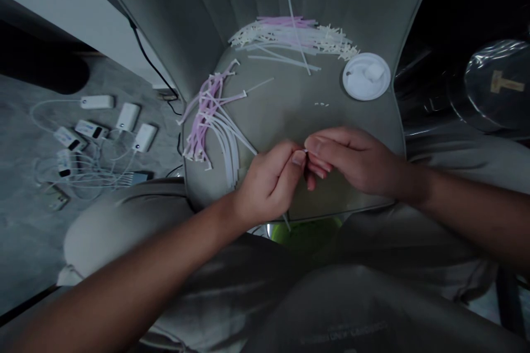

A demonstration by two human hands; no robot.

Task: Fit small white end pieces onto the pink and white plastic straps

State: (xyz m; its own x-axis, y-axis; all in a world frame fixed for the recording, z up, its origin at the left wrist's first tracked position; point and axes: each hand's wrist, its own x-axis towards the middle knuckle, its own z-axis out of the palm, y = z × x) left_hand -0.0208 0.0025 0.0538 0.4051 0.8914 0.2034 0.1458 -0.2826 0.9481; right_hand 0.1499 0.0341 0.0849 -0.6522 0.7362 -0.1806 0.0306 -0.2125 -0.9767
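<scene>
Far left, several white rectangular plug-in modules (97,101) are lying on a grey concrete floor (33,242), tangled in thin white cables (89,178). Moving right, a loose bundle of pink and white plastic strips (209,121) is resting on a grey-green cloth (298,110), and a heap of pink and white cut plastic pieces (292,36) is lying farther up the same cloth. The person's left hand (269,185) is pinching a thin white plastic strip (285,222) between thumb and fingers, its lower end poking out below the hand. Just beside it, the right hand (351,160) is reaching across, with its thumb and index fingertips (312,146) clamped together on a tiny white plastic tip (305,150), right where both hands are meeting. A few small white bits (321,104) are lying above the hands. Farther right, a round white plastic lid (366,76) is holding a white lump, and clear plastic sheeting (494,83) is bulging at the far edge.
</scene>
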